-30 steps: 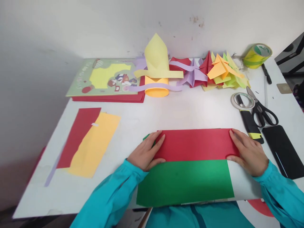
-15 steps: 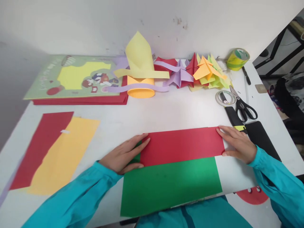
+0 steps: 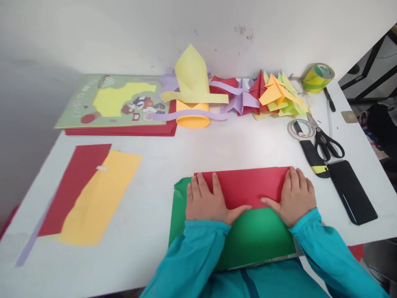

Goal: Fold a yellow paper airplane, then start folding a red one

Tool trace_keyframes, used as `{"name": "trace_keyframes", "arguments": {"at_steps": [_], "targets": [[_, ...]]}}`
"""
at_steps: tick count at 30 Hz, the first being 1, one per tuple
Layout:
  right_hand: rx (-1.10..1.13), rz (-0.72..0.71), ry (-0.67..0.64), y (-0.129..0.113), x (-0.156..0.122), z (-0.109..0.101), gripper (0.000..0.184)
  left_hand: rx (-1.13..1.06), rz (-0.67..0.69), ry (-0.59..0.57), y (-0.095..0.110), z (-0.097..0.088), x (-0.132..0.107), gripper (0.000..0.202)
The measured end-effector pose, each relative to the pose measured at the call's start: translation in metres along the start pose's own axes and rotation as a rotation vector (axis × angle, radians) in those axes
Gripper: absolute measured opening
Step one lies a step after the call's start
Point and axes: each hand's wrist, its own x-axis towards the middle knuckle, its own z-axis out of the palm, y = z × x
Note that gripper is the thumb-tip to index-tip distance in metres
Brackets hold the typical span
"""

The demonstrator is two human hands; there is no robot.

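A red paper sheet (image 3: pixel 251 186) lies on top of a larger green paper sheet (image 3: pixel 254 240) at the table's near edge. My left hand (image 3: pixel 206 200) lies flat on the red sheet's left end, fingers stretched out and pointing away from me. My right hand (image 3: pixel 293 198) lies flat on its right end in the same way. Both thumbs point inward along the red sheet's near edge. Teal sleeves cover both forearms.
Red and yellow paper pieces (image 3: pixel 89 192) lie at the left. A craft book (image 3: pixel 114 101) on red sheets, a yellow paper hat (image 3: pixel 192 89) and folded paper shapes (image 3: pixel 273 93) line the wall. Tape rolls (image 3: pixel 318 76), scissors (image 3: pixel 325 142), a utility knife (image 3: pixel 312 155) and a black phone (image 3: pixel 352 190) sit at the right.
Both hands moved inward from the outer ends of the red sheet and now press flat on it. The camera view shifted slightly.
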Motion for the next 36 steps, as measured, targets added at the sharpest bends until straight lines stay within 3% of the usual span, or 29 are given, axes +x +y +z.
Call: {"name": "trace_keyframes", "arguments": {"at_steps": [5, 20, 24, 31, 36], "targets": [[-0.014, 0.050, 0.043, -0.013, -0.001, 0.010, 0.112, -0.033, -0.126, 0.059, 0.025, 0.008, 0.004, 0.134], [0.034, -0.008, 0.034, -0.006, -0.002, 0.008, 0.121, -0.115, -0.124, -0.027, 0.018, 0.004, 0.002, 0.137], [0.083, -0.005, 0.032, 0.001, -0.002, 0.005, 0.115, -0.102, -0.079, -0.081, 0.009, 0.001, 0.001, 0.134], [0.148, -0.076, -0.028, 0.027, -0.002, 0.005, 0.113, -0.082, 0.076, -0.077, -0.031, 0.003, -0.002, 0.108], [0.107, 0.018, -0.114, 0.005, 0.003, -0.004, 0.121, -0.092, 0.093, -0.056, -0.035, 0.004, -0.001, 0.107]]}}
